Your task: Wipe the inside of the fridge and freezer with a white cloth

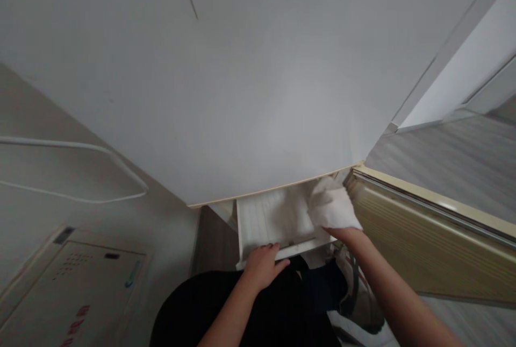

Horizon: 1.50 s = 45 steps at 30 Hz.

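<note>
A white drawer (253,218) is pulled out from beneath a large white panel. My left hand (262,266) rests on the drawer's front edge, its fingers hooked over the rim and the thumb outside. Over the drawer's right end is my right hand (330,230), mostly hidden under a white cloth (332,207). The fingers inside the cloth do not show, but the cloth is bunched around them. Nothing is visible lying on the drawer's bottom.
A yellowish cabinet door (427,245) stands swung out to the right, near my right forearm. On the left wall are a white box cover (76,293) and a looped white cable (100,199). A bag or shoe-like item (360,298), partly hidden, lies below the drawer.
</note>
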Tool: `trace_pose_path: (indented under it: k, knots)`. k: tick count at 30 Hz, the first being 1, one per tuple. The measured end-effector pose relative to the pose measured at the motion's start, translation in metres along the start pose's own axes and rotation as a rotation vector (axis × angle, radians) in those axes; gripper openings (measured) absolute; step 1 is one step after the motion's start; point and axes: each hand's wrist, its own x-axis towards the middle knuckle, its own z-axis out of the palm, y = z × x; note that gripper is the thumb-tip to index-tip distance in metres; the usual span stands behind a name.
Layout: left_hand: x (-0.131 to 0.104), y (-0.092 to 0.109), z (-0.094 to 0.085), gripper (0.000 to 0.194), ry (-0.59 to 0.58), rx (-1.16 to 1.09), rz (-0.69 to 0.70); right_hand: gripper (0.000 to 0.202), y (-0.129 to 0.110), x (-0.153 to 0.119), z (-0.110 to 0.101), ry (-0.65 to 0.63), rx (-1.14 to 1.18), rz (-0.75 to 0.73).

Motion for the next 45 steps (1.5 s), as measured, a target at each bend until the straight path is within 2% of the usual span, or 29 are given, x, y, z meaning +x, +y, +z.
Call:
trace_pose_path:
  k: [2, 4, 6, 7, 10, 13, 15, 17, 20, 22, 24, 30, 32, 35, 38, 41, 42, 45]
  knots:
    - [0.002, -0.005, 0.001, 0.048, 0.004, -0.017, 0.018, 0.039, -0.043, 0.031, 0.011, -0.21, -0.076, -0.287]
    - [0.003, -0.008, 0.002, 0.046, 0.006, -0.037, 0.026, 0.029, -0.085, 0.061, 0.031, -0.312, -0.042, -0.431]
    - [0.002, -0.009, 0.003, 0.045, 0.008, -0.057, 0.029, 0.03, -0.125, 0.083, 0.057, -0.401, 0.03, -0.662]
    - [0.002, -0.009, 0.004, 0.045, 0.006, -0.063, 0.029, 0.03, -0.143, 0.092, 0.07, -0.407, 0.069, -0.733]
    - [0.004, -0.01, 0.004, 0.046, 0.001, -0.076, 0.017, 0.029, -0.19, 0.104, 0.102, -0.385, 0.109, -0.759]
    - [0.005, -0.011, 0.004, 0.046, 0.003, -0.106, 0.02, 0.032, -0.212, 0.105, 0.115, -0.299, 0.182, -0.782]
    - [0.006, -0.012, 0.004, 0.046, 0.001, -0.118, 0.024, 0.034, -0.21, 0.104, 0.116, -0.211, 0.251, -0.819]
    - [0.005, -0.012, 0.003, 0.045, -0.001, -0.125, 0.03, 0.036, -0.196, 0.103, 0.117, -0.178, 0.265, -0.774]
    - [0.005, -0.011, 0.003, 0.047, 0.003, -0.129, 0.033, 0.053, -0.169, 0.1, 0.12, -0.257, 0.187, -0.688]
    - [0.004, -0.009, 0.002, 0.047, 0.003, -0.131, 0.026, 0.065, -0.16, 0.099, 0.121, -0.307, 0.142, -0.682]
    - [0.004, -0.007, 0.001, 0.047, 0.006, -0.134, 0.017, 0.071, -0.163, 0.099, 0.12, -0.35, 0.111, -0.646]
    - [0.003, -0.004, -0.006, 0.047, -0.031, -0.133, -0.001, 0.082, -0.205, 0.109, 0.12, -0.423, 0.155, -0.485]
    - [0.003, -0.004, -0.007, 0.047, -0.036, -0.127, -0.012, 0.082, -0.204, 0.114, 0.122, -0.426, 0.193, -0.49]
    - [0.003, -0.006, -0.006, 0.05, -0.022, -0.124, -0.03, 0.082, -0.175, 0.123, 0.122, -0.45, 0.191, -0.456]
    - [0.004, -0.005, -0.003, 0.053, -0.009, -0.104, -0.032, 0.081, -0.119, 0.133, 0.118, -0.47, 0.138, -0.276]
    - [0.003, -0.004, -0.001, 0.046, 0.0, -0.076, -0.033, 0.088, -0.063, 0.135, 0.115, -0.485, 0.107, -0.078]
    - [0.003, -0.004, -0.001, 0.044, 0.001, -0.073, -0.03, 0.091, -0.051, 0.133, 0.116, -0.486, 0.107, -0.066]
    - [0.002, -0.003, 0.0, 0.042, 0.008, -0.09, -0.026, 0.101, -0.038, 0.122, 0.121, -0.479, 0.094, -0.027]
